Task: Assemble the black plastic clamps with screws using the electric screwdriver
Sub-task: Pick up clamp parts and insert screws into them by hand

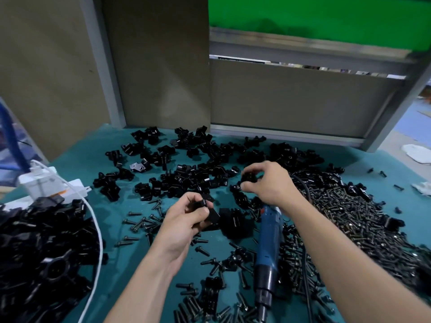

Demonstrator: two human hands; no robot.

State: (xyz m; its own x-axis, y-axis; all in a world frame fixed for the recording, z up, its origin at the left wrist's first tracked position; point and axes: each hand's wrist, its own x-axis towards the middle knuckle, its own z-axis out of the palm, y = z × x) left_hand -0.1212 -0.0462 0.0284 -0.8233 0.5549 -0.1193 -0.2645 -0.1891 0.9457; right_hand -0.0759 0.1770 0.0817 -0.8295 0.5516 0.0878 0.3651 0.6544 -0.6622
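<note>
Over a green mat (109, 220) strewn with parts, a worker's left hand (184, 220) curls around one black clamp piece (210, 217) above scattered screws (144, 223). The right hand (270, 183) pinches a second clamp half (248, 179) at the edge of the loose pile (186, 176). The blue screwdriver (268, 248) lies beneath the right forearm. The small, glossy, all-black pieces could slip from a fingertip pinch, or be joined out of line.

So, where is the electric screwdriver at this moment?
In the head view, the electric screwdriver lies on the green mat right of centre, between the two forearms, below the right hand, with the screw pile on its right.
</note>
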